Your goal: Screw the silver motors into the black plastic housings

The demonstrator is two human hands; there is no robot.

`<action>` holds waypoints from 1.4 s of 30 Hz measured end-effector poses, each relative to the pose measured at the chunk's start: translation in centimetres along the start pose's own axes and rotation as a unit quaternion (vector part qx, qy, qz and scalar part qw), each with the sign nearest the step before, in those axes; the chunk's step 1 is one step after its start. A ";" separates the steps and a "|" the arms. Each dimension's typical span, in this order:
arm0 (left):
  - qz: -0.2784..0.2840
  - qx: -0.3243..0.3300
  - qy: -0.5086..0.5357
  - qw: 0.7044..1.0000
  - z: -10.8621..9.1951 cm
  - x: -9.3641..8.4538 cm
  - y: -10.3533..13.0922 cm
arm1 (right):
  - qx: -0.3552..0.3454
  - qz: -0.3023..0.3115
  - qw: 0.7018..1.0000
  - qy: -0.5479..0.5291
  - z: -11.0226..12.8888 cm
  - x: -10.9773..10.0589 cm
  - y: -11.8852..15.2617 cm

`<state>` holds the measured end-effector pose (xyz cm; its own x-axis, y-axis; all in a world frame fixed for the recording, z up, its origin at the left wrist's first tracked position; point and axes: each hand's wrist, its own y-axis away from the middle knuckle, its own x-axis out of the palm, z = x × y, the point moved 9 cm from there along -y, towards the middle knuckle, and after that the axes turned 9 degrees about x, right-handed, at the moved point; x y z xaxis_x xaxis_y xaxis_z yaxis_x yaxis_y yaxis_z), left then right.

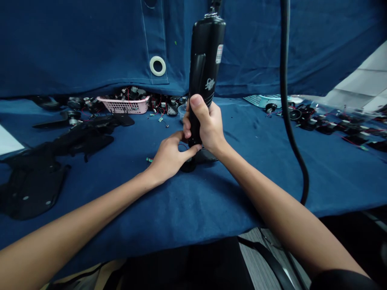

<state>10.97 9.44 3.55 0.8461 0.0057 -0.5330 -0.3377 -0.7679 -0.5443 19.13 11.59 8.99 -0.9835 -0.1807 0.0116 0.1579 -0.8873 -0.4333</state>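
Note:
My right hand (208, 123) is wrapped around a black electric screwdriver (203, 66), its thumb lying along the body. The tool stands nearly upright, with its lower end pointing down at the table. Just below and to the left, my left hand (172, 155) is closed on a small black plastic part (189, 166) under the screwdriver's tip. Its thumb reaches right beside that tip. A small green circuit board (149, 160) shows at the left hand's edge. Both hands hide most of the part and the screwdriver bit.
At the back, a pink basket (127, 105) holds black parts and wires, and a blue basket (266, 100) stands farther right. Black plastic housings (39, 181) lie left; several wired motors (332, 125) lie right. A thick black cable (286, 80) hangs in front of the blue curtain (90, 44).

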 end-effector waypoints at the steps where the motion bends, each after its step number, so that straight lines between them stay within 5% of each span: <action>1: 0.000 0.001 0.000 1.000 0.0 0.0 0.0 | 0.000 -0.001 1.000 0.001 0.0 0.0 0.0; 16: 0.149 0.033 -0.057 0.987 1.3 0.4 1.4 | -0.008 0.004 0.999 -0.031 0.2 0.0 0.1; 42: 0.186 0.073 -0.110 0.974 1.7 2.0 2.4 | -0.029 0.002 0.999 -0.018 0.5 0.0 0.1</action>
<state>11.19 8.70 0.05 0.5505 -0.1068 -0.8279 -0.6728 -0.6439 -0.3643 19.24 11.24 9.40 -0.9790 -0.1996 0.0411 0.1550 -0.8603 -0.4857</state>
